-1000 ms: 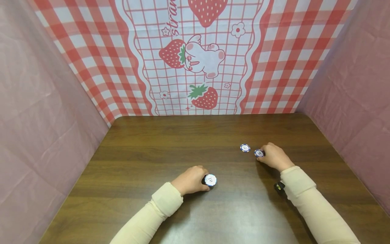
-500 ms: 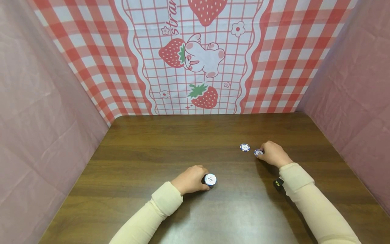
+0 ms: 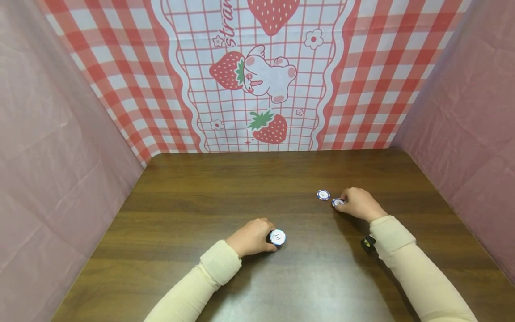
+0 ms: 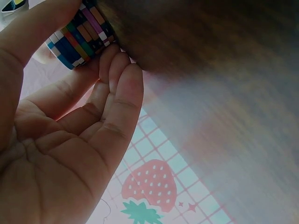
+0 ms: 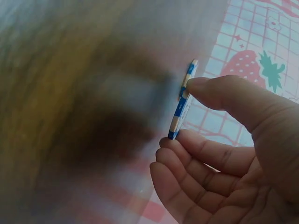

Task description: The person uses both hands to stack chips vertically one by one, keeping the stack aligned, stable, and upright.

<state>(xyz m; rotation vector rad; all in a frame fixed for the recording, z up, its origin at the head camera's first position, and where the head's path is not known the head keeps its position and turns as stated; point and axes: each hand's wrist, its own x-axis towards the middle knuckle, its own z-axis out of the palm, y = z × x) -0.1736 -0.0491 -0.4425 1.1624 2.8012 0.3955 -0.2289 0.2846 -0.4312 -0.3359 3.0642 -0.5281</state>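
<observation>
A: In the head view, the left hand (image 3: 250, 238) at lower centre curls around a stack of poker chips (image 3: 277, 238) standing on the wooden table (image 3: 225, 188), fingers wrapped as if to keep the column from toppling. The right hand (image 3: 359, 204), right of centre, pinches a blue-and-white chip (image 3: 338, 202) by its edge. A second loose chip (image 3: 323, 195) lies flat just left of it, apart.

B: And the left wrist view?

A: The stack (image 4: 80, 35) sits upper left, multicoloured edges showing, thumb one side, fingertips (image 4: 122, 70) the other.

B: Right wrist?

A: Thumb and fingers grip the single chip (image 5: 183, 103) edge-on at centre, tilted off the tabletop.

B: Surroundings?

A: Dark wood grain, a strawberry-print checked cloth (image 3: 257, 71) behind, pink sheets (image 3: 56, 134) either side.
</observation>
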